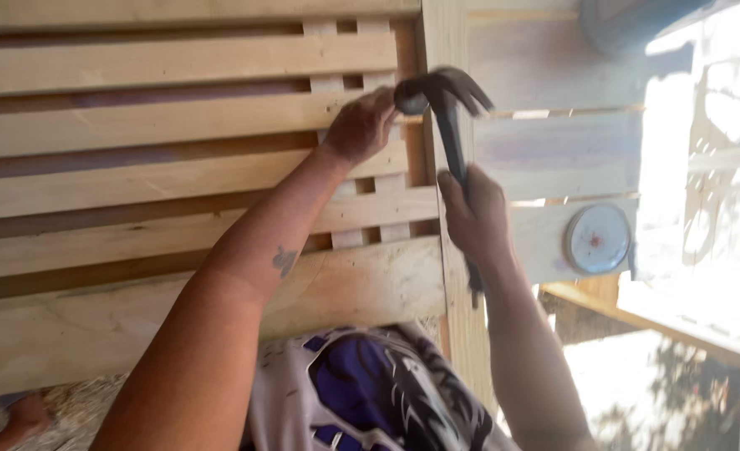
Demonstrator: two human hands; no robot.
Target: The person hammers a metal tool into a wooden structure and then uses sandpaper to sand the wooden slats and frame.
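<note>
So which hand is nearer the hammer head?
Left. The left hand is pressed on the slat right beside the hammer head; the right hand grips the handle lower down.

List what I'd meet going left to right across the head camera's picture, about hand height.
Wooden slats → left hand → hammer in the right hand → round white disc → sunlit opening.

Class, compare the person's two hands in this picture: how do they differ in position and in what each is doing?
The right hand is wrapped around the handle of the dark claw hammer; the left hand holds no tool and presses against a pale wooden slat. The left hand sits higher, beside the hammer head; the right hand is lower, by the upright post. Both are bare.
</note>
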